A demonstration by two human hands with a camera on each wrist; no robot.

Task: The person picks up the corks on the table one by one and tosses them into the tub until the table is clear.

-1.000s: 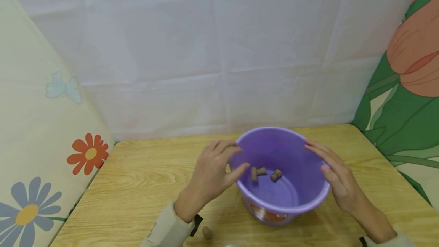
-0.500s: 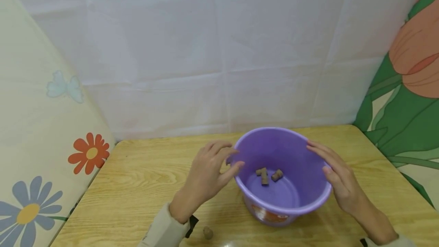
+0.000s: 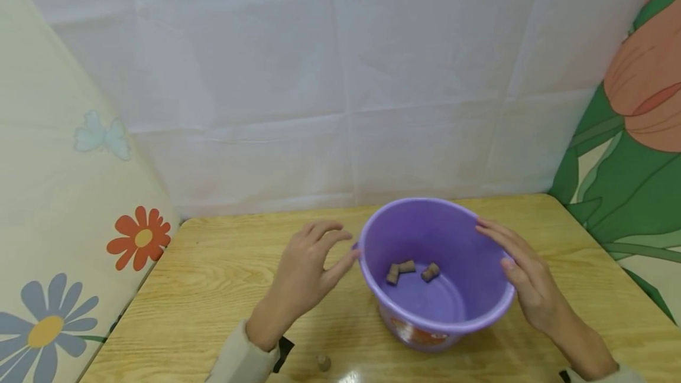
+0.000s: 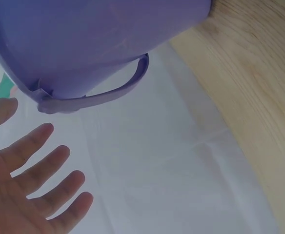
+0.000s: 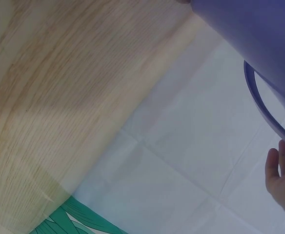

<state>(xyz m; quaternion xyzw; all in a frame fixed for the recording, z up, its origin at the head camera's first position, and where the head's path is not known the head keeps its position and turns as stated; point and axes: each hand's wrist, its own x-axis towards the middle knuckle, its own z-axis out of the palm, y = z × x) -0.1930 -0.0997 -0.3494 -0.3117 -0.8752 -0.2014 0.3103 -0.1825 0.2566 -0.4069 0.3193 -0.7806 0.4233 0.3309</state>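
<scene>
A purple bucket (image 3: 436,306) stands on the wooden table, its mouth toward me. Several short brown cylindrical pieces are about: three lie on its floor, including a right one (image 3: 430,272) and a left one (image 3: 392,274). Another brown piece (image 3: 323,362) is on the table in front. My left hand (image 3: 303,270) is just left of the rim, fingers spread and holding nothing; the left wrist view has its palm bare beneath the bucket's handle (image 4: 103,97). With its fingertips and thumb, my right hand (image 3: 532,288) touches the rim's right side, fingers nearly straight.
The table (image 3: 213,288) has a pale wood grain. A white cloth wall (image 3: 266,75) rises behind it. Painted flower panels flank it, with a red flower (image 3: 140,239) at left and large green leaves (image 3: 638,194) at right.
My left hand has drawn away to the left, off the bucket's rim. Inside, the left brown piece has shifted right, then back left. My right hand has stayed at the rim.
</scene>
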